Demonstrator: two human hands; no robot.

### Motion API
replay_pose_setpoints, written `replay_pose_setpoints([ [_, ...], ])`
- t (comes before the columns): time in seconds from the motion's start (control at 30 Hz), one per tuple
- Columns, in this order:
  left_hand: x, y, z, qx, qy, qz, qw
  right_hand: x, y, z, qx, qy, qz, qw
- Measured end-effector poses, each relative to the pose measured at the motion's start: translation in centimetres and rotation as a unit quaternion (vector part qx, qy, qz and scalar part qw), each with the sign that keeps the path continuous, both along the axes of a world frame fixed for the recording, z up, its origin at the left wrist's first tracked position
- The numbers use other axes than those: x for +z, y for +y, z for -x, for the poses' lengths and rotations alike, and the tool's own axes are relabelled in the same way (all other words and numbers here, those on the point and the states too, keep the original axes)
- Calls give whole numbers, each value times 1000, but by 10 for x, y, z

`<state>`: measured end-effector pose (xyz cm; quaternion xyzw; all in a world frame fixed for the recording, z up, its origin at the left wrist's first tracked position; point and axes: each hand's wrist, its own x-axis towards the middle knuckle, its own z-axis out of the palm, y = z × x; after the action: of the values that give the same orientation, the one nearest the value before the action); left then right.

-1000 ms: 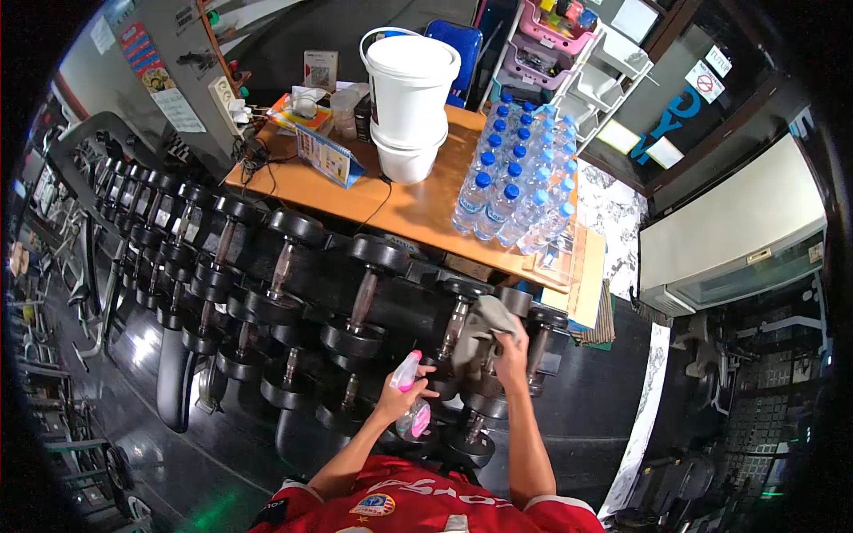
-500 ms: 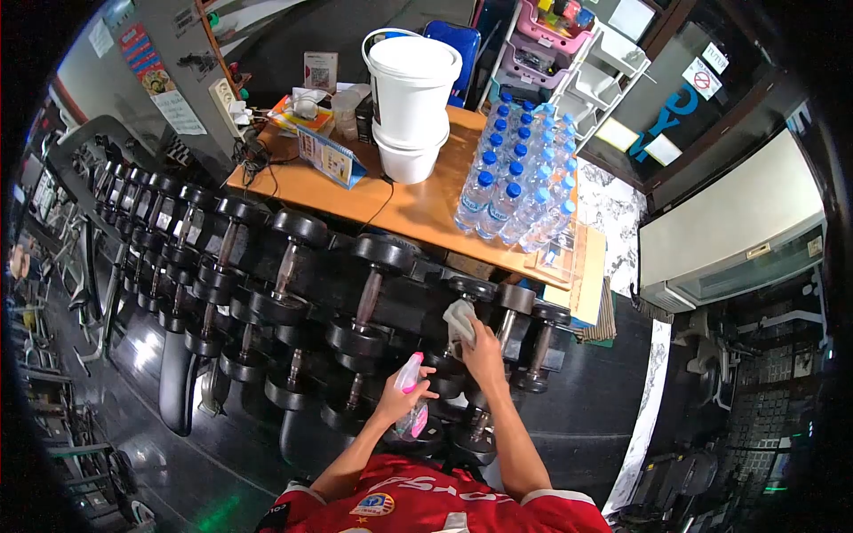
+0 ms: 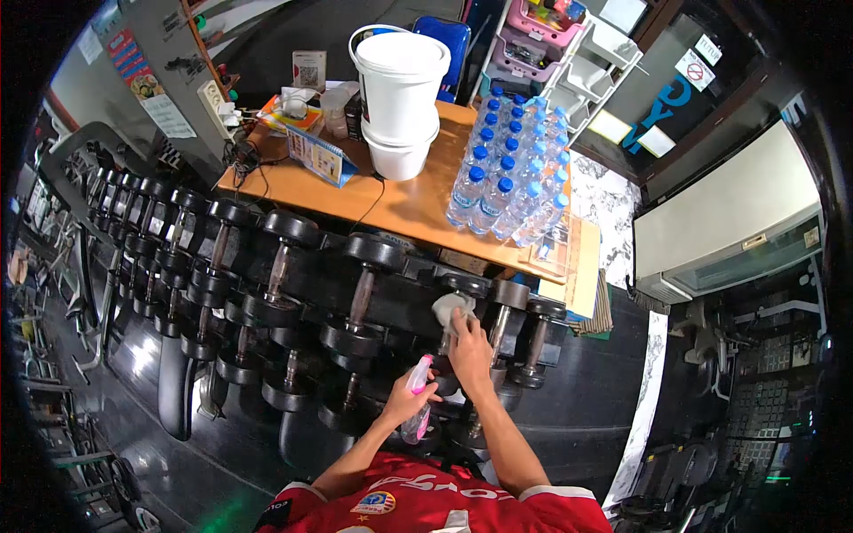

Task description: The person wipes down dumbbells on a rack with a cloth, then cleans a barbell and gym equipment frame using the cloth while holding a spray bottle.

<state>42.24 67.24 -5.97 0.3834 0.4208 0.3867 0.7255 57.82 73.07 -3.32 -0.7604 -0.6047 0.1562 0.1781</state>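
Note:
My left hand is closed around a clear spray bottle with a pink nozzle and pink label, held upright in front of my body. A pale cloth is in my right hand, pressed against a black dumbbell on the rack. The cloth and fingers cover much of that dumbbell's handle. Just to the right stands another dumbbell with a bare metal handle, and to the left a larger one.
Behind the rack, a wooden table carries stacked white buckets, several water bottles with blue caps and a desk calendar. More dumbbells run along the left. A white chest freezer stands at the right.
My right hand has shifted slightly left with the cloth, which now looks more bunched on the dumbbell. The spray bottle stays in my left hand. The view has shifted a little.

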Motion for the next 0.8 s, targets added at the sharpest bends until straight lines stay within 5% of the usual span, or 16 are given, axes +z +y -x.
replay_pose_setpoints([
  [0.07, 1, 2, 1, -14, 20, 6, 1000, 13, -9, -8, 128, -83, -11, 988],
  [0.17, 7, 6, 4, -46, 90, -21, 995, 17, -17, -22, 177, -56, 28, 982],
  [0.23, 6, 4, 5, -65, 139, -53, 987, 39, -2, -32, 179, -49, 150, 971],
  [0.33, 6, 2, 0, -24, 28, -4, 999, 51, 16, -32, 92, 2, 200, 976],
  [0.4, 10, 1, 0, -20, 22, 30, 999, 29, 20, -20, 17, 60, -71, 995],
  [0.57, 12, 1, 1, -5, -11, 49, 999, 12, 0, -6, 101, -63, -87, 989],
  [0.8, 1, -6, 1, -2, -36, 59, 998, 31, 9, -59, 272, 56, 223, 934],
])
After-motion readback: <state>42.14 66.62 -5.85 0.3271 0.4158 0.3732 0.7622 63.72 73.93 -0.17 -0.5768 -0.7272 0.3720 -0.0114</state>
